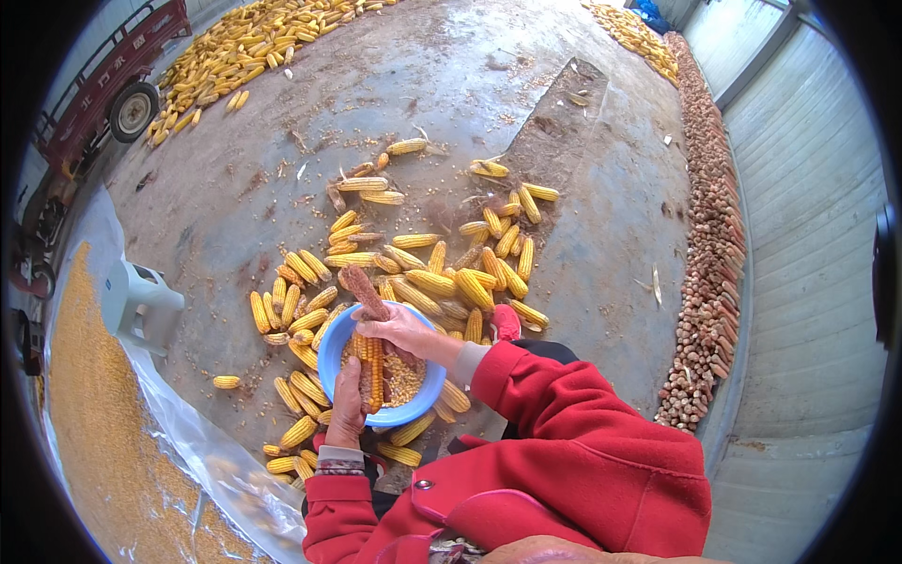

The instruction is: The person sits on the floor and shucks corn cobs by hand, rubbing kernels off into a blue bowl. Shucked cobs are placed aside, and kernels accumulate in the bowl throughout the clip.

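My left hand (347, 407) grips a partly shelled ear of corn (372, 374), which still bears rows of yellow kernels, over a blue plastic basin (431, 395). In my right hand (398, 330) is a bare reddish corn cob (364, 289), its far end sticking out past the basin's rim. The cob's lower end meets the ear, partly hidden by my fingers. Loose corn kernels (405, 377) lie in the basin beneath both hands.
Unshelled ears (430, 282) surround the basin. A pale plastic stool (134, 299) stands left, beside a sheet of spread kernels (106, 395). Stacked bare cobs (705, 282) line the right wall. A red cargo tricycle (99, 84) and a corn heap (239, 46) are at far left.
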`<action>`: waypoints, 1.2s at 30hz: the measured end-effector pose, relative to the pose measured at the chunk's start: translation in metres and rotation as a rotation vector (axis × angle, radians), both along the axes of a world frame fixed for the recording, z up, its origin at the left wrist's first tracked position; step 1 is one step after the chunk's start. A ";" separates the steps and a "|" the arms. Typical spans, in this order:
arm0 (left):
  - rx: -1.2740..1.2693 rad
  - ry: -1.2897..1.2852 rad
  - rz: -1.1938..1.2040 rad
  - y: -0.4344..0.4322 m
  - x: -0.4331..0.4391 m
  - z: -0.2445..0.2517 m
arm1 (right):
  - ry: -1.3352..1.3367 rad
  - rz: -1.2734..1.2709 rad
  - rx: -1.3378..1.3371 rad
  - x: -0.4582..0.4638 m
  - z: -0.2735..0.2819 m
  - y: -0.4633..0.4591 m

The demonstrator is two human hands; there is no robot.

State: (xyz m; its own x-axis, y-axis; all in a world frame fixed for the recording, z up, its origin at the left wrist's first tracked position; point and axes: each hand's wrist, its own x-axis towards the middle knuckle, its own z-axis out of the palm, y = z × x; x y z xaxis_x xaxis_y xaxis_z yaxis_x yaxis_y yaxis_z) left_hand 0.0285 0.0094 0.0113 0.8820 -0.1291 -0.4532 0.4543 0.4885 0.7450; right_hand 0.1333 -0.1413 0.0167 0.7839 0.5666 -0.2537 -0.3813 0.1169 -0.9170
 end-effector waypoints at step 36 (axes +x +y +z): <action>0.081 -0.025 0.091 0.002 0.003 -0.023 | 0.106 -0.031 -0.041 -0.009 -0.003 0.005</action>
